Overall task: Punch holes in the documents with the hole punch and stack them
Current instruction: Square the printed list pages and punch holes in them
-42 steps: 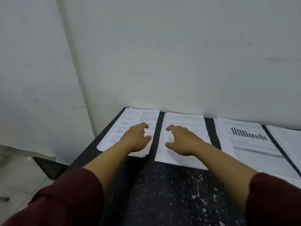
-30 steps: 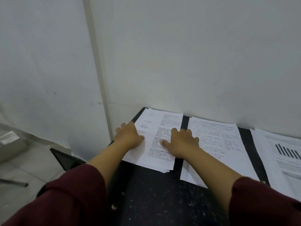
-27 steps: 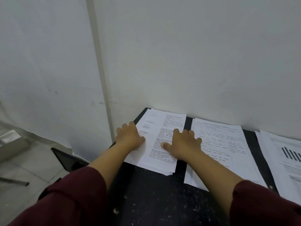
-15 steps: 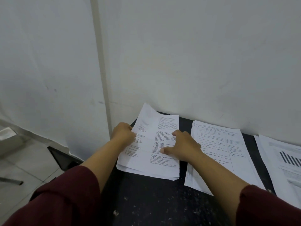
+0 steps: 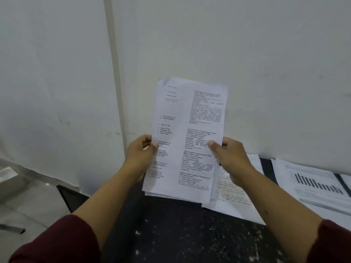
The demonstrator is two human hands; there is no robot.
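Both hands, left hand (image 5: pixel 139 158) and right hand (image 5: pixel 230 158), pinch the white printed paper sheaf (image 5: pixel 187 137) by its edges, now lifted upright off the black speckled table (image 5: pixel 171 234); punching comes next, though no punch is visible.

white papers (image 5: pixel 187 137) carry black text; the tabletop (image 5: pixel 171 234) is black with white specks; the sleeves (image 5: pixel 62 242) are dark red.

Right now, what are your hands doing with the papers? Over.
Left hand and right hand both gripping the paper bundle, lifted off the table. No hole punch in sight. Nothing in the way.
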